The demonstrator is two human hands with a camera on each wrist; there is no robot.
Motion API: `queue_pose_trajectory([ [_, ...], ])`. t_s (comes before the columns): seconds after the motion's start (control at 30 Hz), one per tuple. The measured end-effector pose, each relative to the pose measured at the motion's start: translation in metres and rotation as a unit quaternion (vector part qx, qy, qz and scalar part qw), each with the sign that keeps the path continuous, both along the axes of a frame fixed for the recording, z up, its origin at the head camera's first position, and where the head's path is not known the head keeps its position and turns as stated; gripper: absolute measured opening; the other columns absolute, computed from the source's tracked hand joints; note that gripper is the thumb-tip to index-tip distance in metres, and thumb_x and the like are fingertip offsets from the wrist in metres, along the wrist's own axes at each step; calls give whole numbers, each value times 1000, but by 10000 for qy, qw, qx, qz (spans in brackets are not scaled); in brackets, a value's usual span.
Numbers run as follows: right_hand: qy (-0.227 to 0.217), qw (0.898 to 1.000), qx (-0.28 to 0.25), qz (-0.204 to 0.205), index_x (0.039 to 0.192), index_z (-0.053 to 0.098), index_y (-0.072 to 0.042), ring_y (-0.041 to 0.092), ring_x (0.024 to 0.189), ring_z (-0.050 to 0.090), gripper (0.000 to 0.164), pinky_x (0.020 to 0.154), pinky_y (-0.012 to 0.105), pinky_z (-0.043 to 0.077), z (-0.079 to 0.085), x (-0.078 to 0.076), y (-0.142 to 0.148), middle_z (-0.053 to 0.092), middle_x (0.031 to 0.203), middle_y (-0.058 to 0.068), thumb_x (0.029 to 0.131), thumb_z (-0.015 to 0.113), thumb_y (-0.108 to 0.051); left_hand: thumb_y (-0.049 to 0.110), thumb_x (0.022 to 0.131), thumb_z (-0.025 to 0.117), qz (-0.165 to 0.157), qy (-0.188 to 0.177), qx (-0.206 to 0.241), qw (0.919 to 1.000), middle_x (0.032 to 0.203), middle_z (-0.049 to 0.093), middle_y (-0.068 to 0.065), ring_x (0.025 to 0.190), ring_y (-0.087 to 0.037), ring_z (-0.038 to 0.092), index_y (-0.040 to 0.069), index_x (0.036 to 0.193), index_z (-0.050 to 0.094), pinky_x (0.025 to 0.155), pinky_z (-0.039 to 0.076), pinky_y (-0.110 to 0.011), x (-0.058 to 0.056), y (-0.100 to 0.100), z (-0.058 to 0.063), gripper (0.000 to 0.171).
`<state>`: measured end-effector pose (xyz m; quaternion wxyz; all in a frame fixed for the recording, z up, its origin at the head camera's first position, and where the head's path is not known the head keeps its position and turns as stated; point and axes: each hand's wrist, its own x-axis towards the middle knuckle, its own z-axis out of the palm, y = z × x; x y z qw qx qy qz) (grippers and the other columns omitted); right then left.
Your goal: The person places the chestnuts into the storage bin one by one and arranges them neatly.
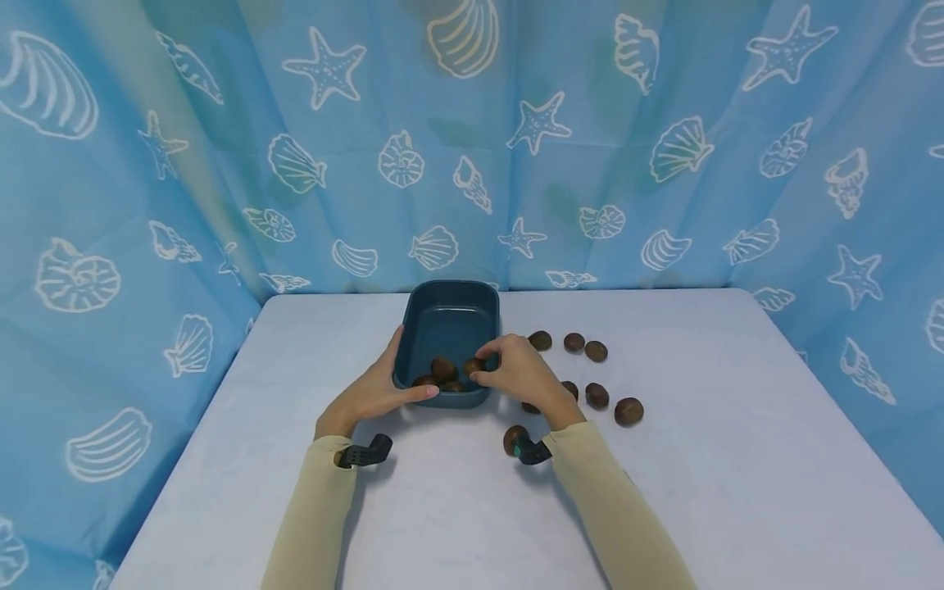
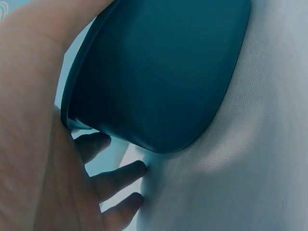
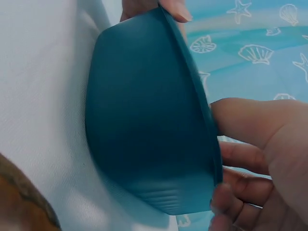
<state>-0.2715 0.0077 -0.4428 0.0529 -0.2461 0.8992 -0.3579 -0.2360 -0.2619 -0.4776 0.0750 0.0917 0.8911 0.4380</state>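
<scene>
A dark teal baking dish (image 1: 451, 324) stands on the table with several round, brown, chestnut-like pieces (image 1: 443, 369) in its near end. My left hand (image 1: 372, 389) holds the dish at its near left corner, thumb over the front rim and fingers along the left side. In the left wrist view the dish wall (image 2: 159, 77) fills the middle, next to the spread fingers (image 2: 118, 180). Above the dish's near right part, my right hand (image 1: 522, 373) pinches one brown piece (image 1: 474, 366) between thumb and fingers. The right wrist view shows this hand (image 3: 260, 163) at the rim, the piece hidden behind the wall.
More brown pieces lie right of the dish: several farther back, such as one piece (image 1: 596, 351), and others nearer, such as another piece (image 1: 628, 411). One nut-like piece (image 1: 514, 441) lies under the right wrist. A blue shell-patterned curtain (image 1: 398, 164) hangs behind the white table (image 1: 737, 459).
</scene>
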Motion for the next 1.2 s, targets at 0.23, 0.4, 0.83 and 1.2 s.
queue_pose_trajectory([
  [0.23, 73, 9982, 585, -131, 111, 79, -8, 22, 103, 72, 29, 86, 39, 61, 3, -4, -8, 77, 115, 7, 86, 84, -23, 49, 87, 79, 48, -64, -11, 10000, 177, 0, 3, 162, -34, 15, 36, 166, -13, 123, 24, -71, 1, 1, 1, 121],
  [0.4, 38, 9960, 876, -146, 110, 79, -9, 21, 98, 73, 28, 83, 38, 61, 4, -9, -14, 77, 115, 6, 86, 85, -22, 52, 87, 78, 46, -60, -74, 9999, 177, 0, 1, 162, -35, 15, 37, 165, -14, 122, 24, -71, 0, -1, 1, 121],
  [0.83, -80, 9933, 1148, -112, 107, 80, -10, 22, 95, 73, 25, 85, 42, 60, 1, -13, -21, 78, 107, 5, 85, 86, -20, 56, 86, 78, 147, -194, -235, 9994, 177, -2, 0, 163, -36, 13, 38, 164, -16, 124, 22, -70, 2, 0, 0, 123],
  [1.2, 228, 9967, 642, -445, 130, 72, -9, 29, 114, 70, 43, 89, 45, 60, 21, -6, 8, 68, 138, 11, 91, 80, -25, 60, 86, 76, 99, -220, -308, 9992, 177, -3, -2, 163, -37, 12, 36, 164, -17, 123, 23, -71, 2, 1, 1, 124],
])
